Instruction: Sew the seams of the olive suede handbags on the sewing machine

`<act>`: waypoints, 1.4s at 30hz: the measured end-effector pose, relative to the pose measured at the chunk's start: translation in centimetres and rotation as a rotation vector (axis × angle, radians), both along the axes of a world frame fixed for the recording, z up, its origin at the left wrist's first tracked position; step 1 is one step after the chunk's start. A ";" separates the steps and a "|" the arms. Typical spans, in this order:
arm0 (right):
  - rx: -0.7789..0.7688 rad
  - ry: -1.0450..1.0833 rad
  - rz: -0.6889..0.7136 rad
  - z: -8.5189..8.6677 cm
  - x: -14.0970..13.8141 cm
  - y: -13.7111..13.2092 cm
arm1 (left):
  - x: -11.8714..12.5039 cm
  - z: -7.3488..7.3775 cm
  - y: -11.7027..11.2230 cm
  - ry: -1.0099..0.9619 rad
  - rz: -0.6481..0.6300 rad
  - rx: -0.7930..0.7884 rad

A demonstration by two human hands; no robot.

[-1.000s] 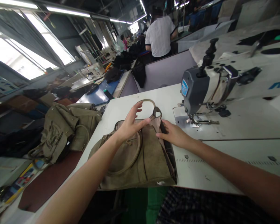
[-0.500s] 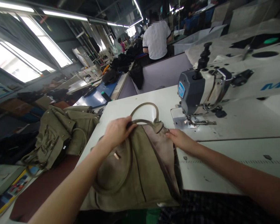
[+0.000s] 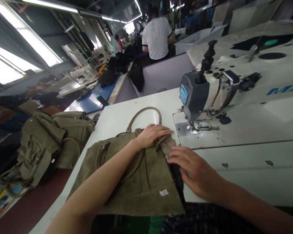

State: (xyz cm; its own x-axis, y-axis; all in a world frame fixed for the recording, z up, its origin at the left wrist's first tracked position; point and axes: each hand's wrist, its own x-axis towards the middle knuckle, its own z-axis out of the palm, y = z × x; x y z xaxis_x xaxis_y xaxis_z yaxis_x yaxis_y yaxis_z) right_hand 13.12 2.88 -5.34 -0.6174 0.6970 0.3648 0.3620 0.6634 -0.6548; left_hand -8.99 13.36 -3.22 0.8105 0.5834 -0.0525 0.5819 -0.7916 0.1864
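An olive suede handbag (image 3: 136,182) lies flat on the white sewing table (image 3: 141,107), one looped handle (image 3: 144,112) pointing away from me. My left hand (image 3: 152,135) rests flat on the bag's top edge, fingers stretched toward the right. My right hand (image 3: 192,170) lies open over the bag's right side, fingers spread near the dark opening. A small white tag (image 3: 163,192) sits on the bag near its front edge. Neither hand grips anything.
A grey and white sewing machine (image 3: 210,91) stands right of the bag, its needle plate (image 3: 185,128) close to my left fingertips. A pile of similar olive bags (image 3: 46,143) lies at the left. A person in a white shirt (image 3: 157,37) works further back.
The bag has been turned and laid flatter. My left hand let go of the handle and now presses the top edge. My right hand moved nearer to me along the right side.
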 end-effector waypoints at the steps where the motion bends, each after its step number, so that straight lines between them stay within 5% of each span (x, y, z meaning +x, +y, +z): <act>1: 0.002 -0.010 0.049 0.1 0.0 -0.8 | -0.2 0.6 0.3 0.001 -0.003 -0.101; 5: -0.116 -0.046 0.039 0.0 -0.7 -2.2 | -0.5 2.7 1.3 0.066 -0.010 -0.488; 8: -0.099 -0.062 -0.045 -0.3 -1.1 -1.9 | -0.2 2.9 1.0 0.025 0.014 -0.598; 13: -0.127 -0.122 -0.001 0.3 -1.1 -1.1 | 0.6 1.2 -0.9 -0.162 0.118 -0.390; 17: -0.170 -0.136 0.144 0.9 -1.1 -0.4 | 0.5 0.4 -0.7 -0.153 -0.028 -0.192; 20: -0.208 -0.147 0.198 0.9 -1.1 0.5 | 0.7 0.4 0.3 -0.109 -0.051 -0.177; 24: -0.277 -0.183 0.205 1.1 -1.0 0.8 | 2.0 0.5 1.4 -0.027 0.160 -0.239; 28: -0.147 -0.160 0.245 0.8 -0.6 -1.5 | 3.2 0.1 2.2 0.039 0.248 -0.286; 34: -0.055 0.109 0.101 -1.8 -0.5 -6.4 | 3.4 -0.3 1.8 0.044 0.293 -0.233; 42: 0.072 0.161 0.084 -2.2 -0.8 -6.4 | 3.4 -0.7 1.0 0.023 0.320 -0.176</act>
